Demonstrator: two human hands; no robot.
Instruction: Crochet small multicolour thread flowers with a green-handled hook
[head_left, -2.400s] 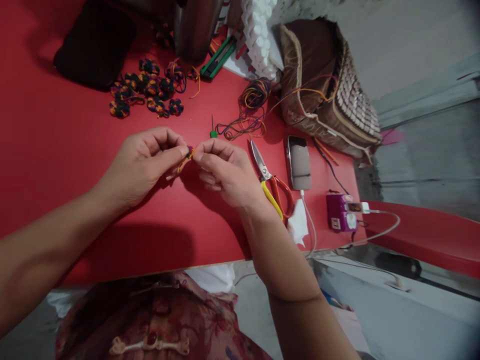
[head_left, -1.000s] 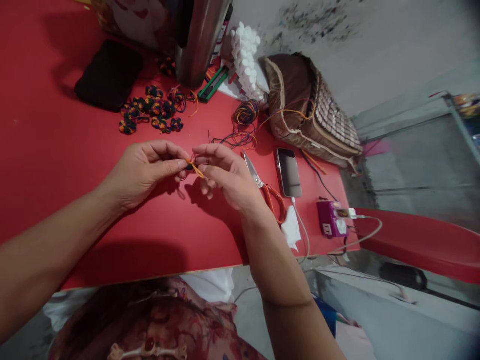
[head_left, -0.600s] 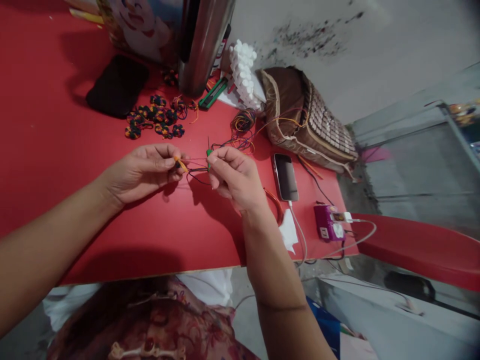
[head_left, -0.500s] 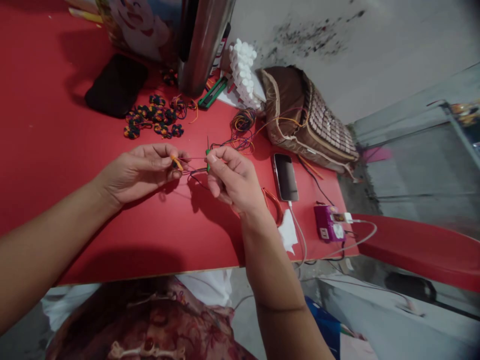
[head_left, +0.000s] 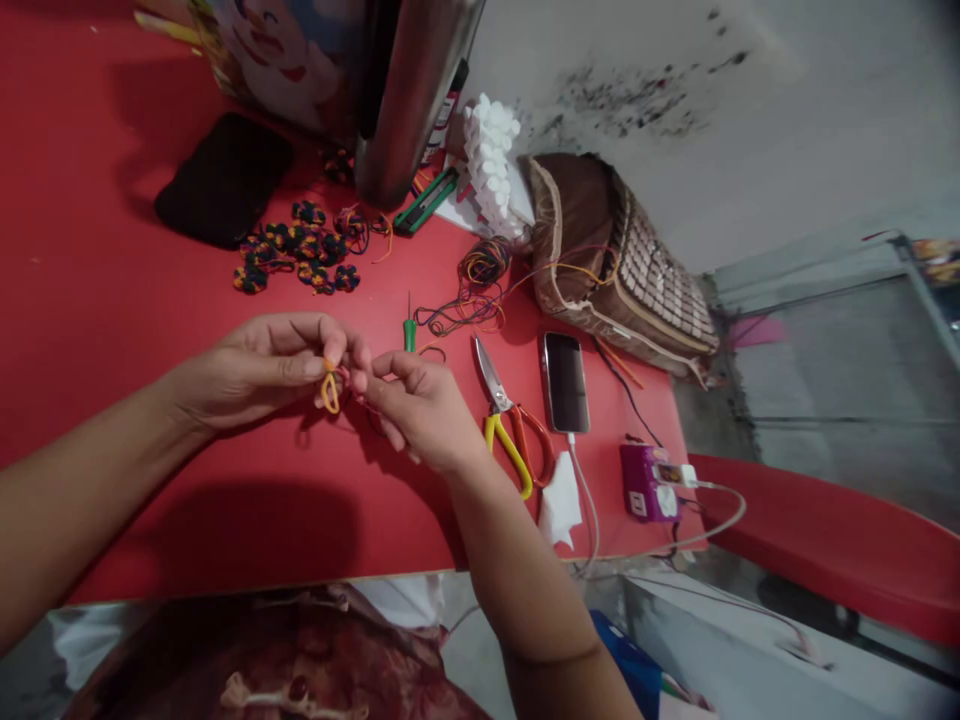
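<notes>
My left hand (head_left: 277,365) is closed in a pinch on a knotted cord (head_left: 330,388) with a small orange loop hanging down. Fingers of my right hand (head_left: 412,405) pinch thin dark reddish cord right beside it, the fingertips of both hands nearly touching. Just beyond my right hand a green-handled awl (head_left: 409,336) lies on the red table, its thin point facing away. Behind the awl is a tangled bundle of multicoloured cord (head_left: 486,262). Scissors (head_left: 504,410) with one yellow and one red handle rest to the right of my right forearm.
Several knotted cord pieces (head_left: 300,245) lie at the back, near a black pouch-like object (head_left: 225,180), a green box cutter (head_left: 426,202) and a metal cylinder (head_left: 412,100). Rightward are a phone (head_left: 566,382) on a cable, white tissue (head_left: 559,502), a purple power adapter (head_left: 645,483) and a brown bag (head_left: 615,250).
My right hand has let go of the awl, which now lies on the table, and has moved left and nearer to pinch the cord by my left hand. The scissors are now uncovered.
</notes>
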